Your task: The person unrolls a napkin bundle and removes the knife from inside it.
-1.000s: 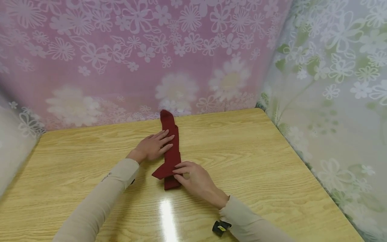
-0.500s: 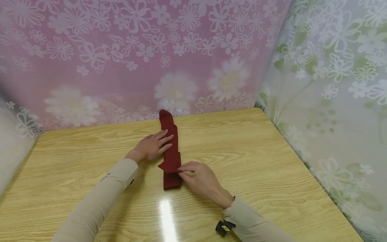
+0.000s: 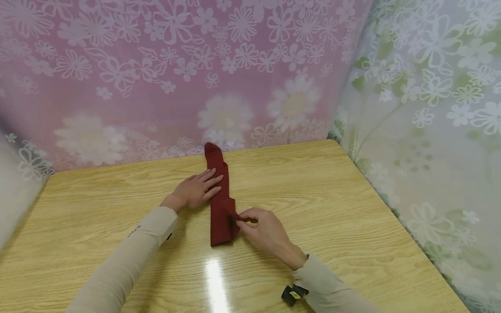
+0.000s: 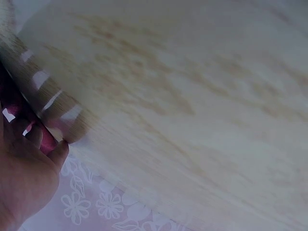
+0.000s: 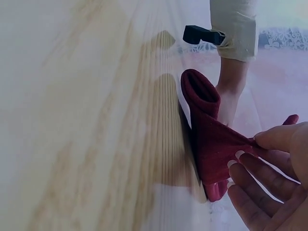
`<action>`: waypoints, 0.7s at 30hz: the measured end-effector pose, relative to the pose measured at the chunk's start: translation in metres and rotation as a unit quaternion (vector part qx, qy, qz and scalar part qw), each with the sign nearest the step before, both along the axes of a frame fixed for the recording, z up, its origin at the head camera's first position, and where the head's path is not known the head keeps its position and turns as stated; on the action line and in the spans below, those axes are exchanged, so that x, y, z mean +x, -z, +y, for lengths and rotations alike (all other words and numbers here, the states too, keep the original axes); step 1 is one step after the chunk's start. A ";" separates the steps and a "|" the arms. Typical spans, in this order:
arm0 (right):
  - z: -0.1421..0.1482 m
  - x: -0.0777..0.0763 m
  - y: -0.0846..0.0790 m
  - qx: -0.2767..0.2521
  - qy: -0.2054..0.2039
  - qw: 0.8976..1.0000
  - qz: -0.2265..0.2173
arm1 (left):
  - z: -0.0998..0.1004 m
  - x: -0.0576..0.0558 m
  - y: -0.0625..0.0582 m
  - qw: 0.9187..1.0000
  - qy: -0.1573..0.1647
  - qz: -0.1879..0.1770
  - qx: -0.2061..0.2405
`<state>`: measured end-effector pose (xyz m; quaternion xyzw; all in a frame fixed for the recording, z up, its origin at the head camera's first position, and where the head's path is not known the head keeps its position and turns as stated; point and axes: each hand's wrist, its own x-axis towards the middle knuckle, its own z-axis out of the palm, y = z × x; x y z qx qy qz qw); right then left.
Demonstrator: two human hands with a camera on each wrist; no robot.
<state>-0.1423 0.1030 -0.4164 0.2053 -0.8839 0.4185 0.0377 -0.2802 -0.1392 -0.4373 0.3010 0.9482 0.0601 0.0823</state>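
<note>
A dark red cloth [image 3: 220, 213] is laid lengthwise on the table, its far end set at the back edge and its near end between the person's arms. The pointed flap that stuck out past its left side a second ago is no longer seen there; a layer has been drawn across to the right side, where it is now raised and bunched. By judgement, the layer is being turned over, and the cloth is not yet flat at that spot. The raised edge is pinched between thumb and forefinger by the right hand [image 3: 266, 230], the other fingers being loosely bent. The cloth is pressed farther up by the left hand [image 3: 193, 191], its fingers extended and spread, in much the same place as before. The wooden table [image 3: 313, 191] is backed by a pink flowered curtain [image 3: 242, 82].
</note>
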 end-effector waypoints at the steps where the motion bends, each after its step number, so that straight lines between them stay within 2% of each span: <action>1: 0.001 0.000 0.000 -0.001 0.002 1.000 -0.002 | 0.000 0.000 0.000 1.000 0.000 0.002 0.001; 21: 0.023 0.000 0.003 0.004 0.069 0.997 -0.037 | 0.000 0.001 0.003 1.000 0.001 0.010 0.006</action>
